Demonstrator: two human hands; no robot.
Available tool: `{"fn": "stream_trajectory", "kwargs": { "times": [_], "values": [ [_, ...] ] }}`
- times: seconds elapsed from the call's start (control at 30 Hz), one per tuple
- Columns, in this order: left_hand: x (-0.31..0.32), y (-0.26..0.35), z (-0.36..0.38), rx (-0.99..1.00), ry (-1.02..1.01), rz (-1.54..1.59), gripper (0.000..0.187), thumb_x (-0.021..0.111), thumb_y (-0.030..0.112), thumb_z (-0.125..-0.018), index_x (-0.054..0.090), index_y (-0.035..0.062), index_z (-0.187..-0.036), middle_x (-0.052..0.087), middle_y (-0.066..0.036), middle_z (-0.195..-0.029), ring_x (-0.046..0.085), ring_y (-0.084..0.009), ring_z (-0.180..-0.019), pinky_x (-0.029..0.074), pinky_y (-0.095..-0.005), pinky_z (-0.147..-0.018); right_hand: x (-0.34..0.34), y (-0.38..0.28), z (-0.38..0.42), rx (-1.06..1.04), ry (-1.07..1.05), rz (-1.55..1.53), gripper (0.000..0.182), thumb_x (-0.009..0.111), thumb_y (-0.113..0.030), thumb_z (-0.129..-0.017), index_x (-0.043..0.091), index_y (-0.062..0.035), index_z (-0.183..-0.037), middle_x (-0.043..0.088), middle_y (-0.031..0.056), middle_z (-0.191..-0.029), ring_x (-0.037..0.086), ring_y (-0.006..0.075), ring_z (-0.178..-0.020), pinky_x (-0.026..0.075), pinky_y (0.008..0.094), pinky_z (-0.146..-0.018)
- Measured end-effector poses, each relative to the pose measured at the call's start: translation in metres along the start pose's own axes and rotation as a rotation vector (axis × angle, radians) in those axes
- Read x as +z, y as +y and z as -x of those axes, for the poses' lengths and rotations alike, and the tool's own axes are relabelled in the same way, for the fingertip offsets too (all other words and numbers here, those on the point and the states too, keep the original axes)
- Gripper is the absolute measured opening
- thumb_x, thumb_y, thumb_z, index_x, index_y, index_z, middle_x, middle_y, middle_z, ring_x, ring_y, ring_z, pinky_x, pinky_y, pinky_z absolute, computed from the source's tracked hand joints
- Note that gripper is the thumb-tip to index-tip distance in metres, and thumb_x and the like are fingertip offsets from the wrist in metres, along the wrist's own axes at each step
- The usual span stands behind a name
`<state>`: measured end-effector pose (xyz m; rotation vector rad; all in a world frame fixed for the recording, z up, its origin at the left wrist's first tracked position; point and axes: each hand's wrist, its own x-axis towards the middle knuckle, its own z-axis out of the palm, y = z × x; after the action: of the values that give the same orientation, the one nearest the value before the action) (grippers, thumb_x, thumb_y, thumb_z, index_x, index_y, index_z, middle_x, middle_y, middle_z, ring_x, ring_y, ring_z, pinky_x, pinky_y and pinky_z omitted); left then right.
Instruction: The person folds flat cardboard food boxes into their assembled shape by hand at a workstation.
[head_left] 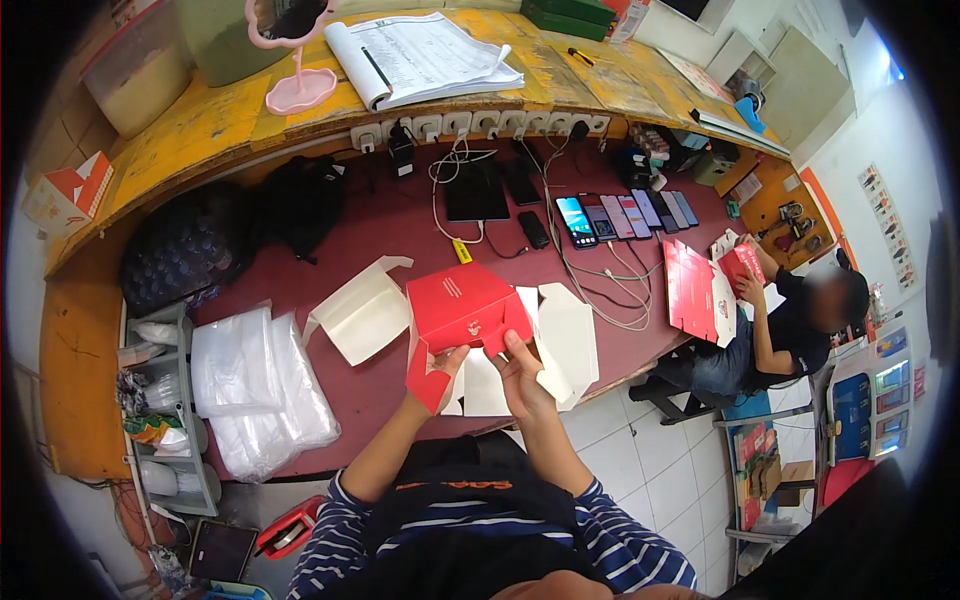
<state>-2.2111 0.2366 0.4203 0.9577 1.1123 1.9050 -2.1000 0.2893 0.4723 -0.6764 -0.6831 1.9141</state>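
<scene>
A red cardboard box (465, 305), partly folded with flaps standing out, is held between my two hands above the table. My left hand (447, 372) grips its lower left side, by a red flap. At the lower right edge, my right hand (524, 380) has its thumb up against the red panel. Some fingers of both hands are hidden behind the cardboard. To the left lies an open white box piece (362, 312), inside upward. Pale unfolded cardboard (570, 345) lies under and to the right of the red box.
Clear plastic bags (260, 390) are stacked at left on the dark red table (350, 410). Several phones (625, 215) and white cables (610, 300) lie toward the back. At right, a seated person (790, 310) handles red cardboard. A raised wooden shelf (440, 95) spans the back.
</scene>
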Motion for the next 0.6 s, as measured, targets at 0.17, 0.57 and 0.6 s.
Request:
{"fn": "stream_trajectory", "kwargs": {
  "times": [0.17,0.57,0.6],
  "values": [
    [-0.012,0.019,-0.004,-0.242,-0.024,0.051,0.021,0.051,0.003,-0.084,0.050,0.0021,-0.105,0.054,-0.004,-0.104,0.053,-0.0105,-0.091,0.043,-0.0244,-0.076,-0.022,0.001,-0.005,-0.059,0.062,0.023,0.014,0.058,-0.002,-0.079,0.052,-0.0064,-0.091,0.058,0.0078,-0.093,0.059,0.0173,-0.082,0.051,0.0317,-0.072],
    [0.011,0.035,-0.009,-0.211,0.223,-0.060,0.039,0.050,0.001,-0.084,0.032,0.0003,-0.119,0.052,-0.009,-0.106,0.054,-0.0122,-0.093,0.044,-0.0237,-0.078,-0.005,0.013,-0.006,-0.259,0.176,0.227,0.014,0.063,-0.005,-0.077,0.051,-0.0090,-0.084,0.058,0.0044,-0.089,0.057,0.0145,-0.082,0.051,0.0309,-0.069],
    [0.011,0.035,-0.010,-0.146,0.194,-0.012,0.039,0.050,0.000,-0.084,0.032,-0.0002,-0.119,0.051,-0.010,-0.107,0.054,-0.0129,-0.094,0.044,-0.0243,-0.078,-0.004,0.013,-0.005,-0.297,0.162,0.348,0.014,0.063,-0.006,-0.077,0.053,-0.0086,-0.087,0.058,0.0048,-0.090,0.057,0.0148,-0.082,0.050,0.0302,-0.069]
  ]
}}
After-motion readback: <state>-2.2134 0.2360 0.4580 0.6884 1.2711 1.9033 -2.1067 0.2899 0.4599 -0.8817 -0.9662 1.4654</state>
